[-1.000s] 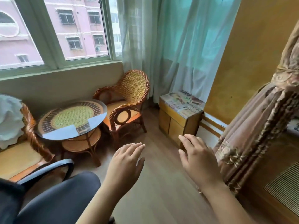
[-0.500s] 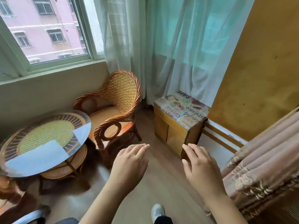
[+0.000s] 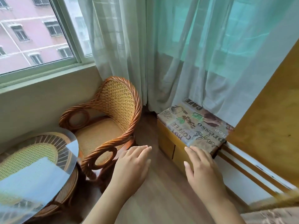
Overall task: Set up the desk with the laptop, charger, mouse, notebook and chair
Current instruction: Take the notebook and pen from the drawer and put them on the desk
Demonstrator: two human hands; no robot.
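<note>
Rattan armchair (image 3: 106, 126) between glass-topped table (image 3: 32, 172) and low cabinet (image 3: 192, 128).

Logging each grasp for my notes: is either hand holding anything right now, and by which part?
Nothing is held. The left hand and right hand are both open and empty, raised above the floor.

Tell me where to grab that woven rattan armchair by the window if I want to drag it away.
Probably take the woven rattan armchair by the twisted near armrest, coming from above with the left hand, which hovers open close by. The thick rope-like rail suits a wrapped grip, and the looped front end offers a second hold. The right hand is also empty.
</note>
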